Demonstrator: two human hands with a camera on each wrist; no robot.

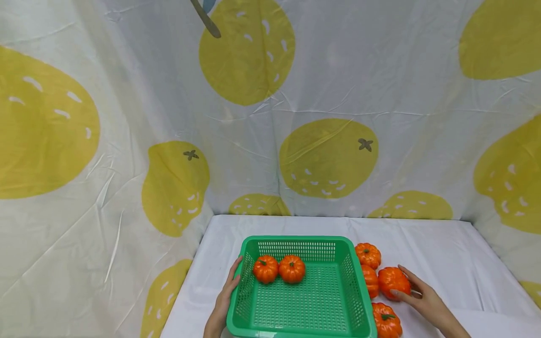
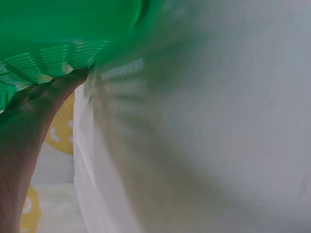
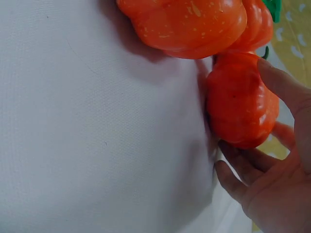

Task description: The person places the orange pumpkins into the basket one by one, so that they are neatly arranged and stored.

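From my remote seat: the right hand point(image 1: 422, 295) curls thumb and fingers round a small glossy orange plastic pumpkin point(image 1: 394, 281) on the white tablecloth point(image 1: 444, 253), just right of the green perforated plastic basket point(image 1: 302, 319). The left hand point(image 1: 226, 293) rests straight-fingered against the basket's left wall, gripping nothing. Two pumpkins point(image 1: 279, 269) sit inside at the far left; three more pumpkins point(image 1: 374, 281) lie outside along the right wall. I judge the held one light, rigid and slick, best taken across its ribbed sides
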